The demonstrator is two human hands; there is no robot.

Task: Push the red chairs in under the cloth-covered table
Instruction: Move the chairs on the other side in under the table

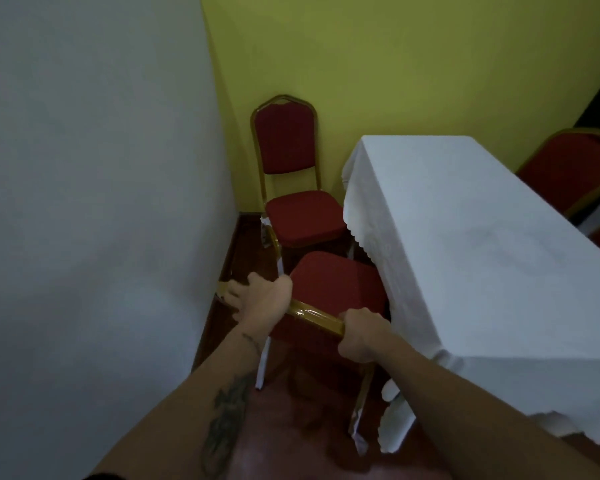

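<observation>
A table under a white cloth (465, 237) fills the right half of the view. Close below me stands a red chair with a gold frame (336, 282), its seat edge touching the hanging cloth. My left hand (260, 299) grips the left end of its gold top rail. My right hand (361, 336) is closed around the right end of the same rail. A second red chair (302, 216) stands further back by the yellow wall, seat facing the table's end. A third red chair (568, 168) shows its backrest beyond the table's far side.
A pale wall (101, 202) runs close along the left, leaving a narrow strip of dark wooden floor (222, 306) beside the near chair. A yellow wall (395, 64) closes the back. The cloth hangs low at the table's near corner (395, 410).
</observation>
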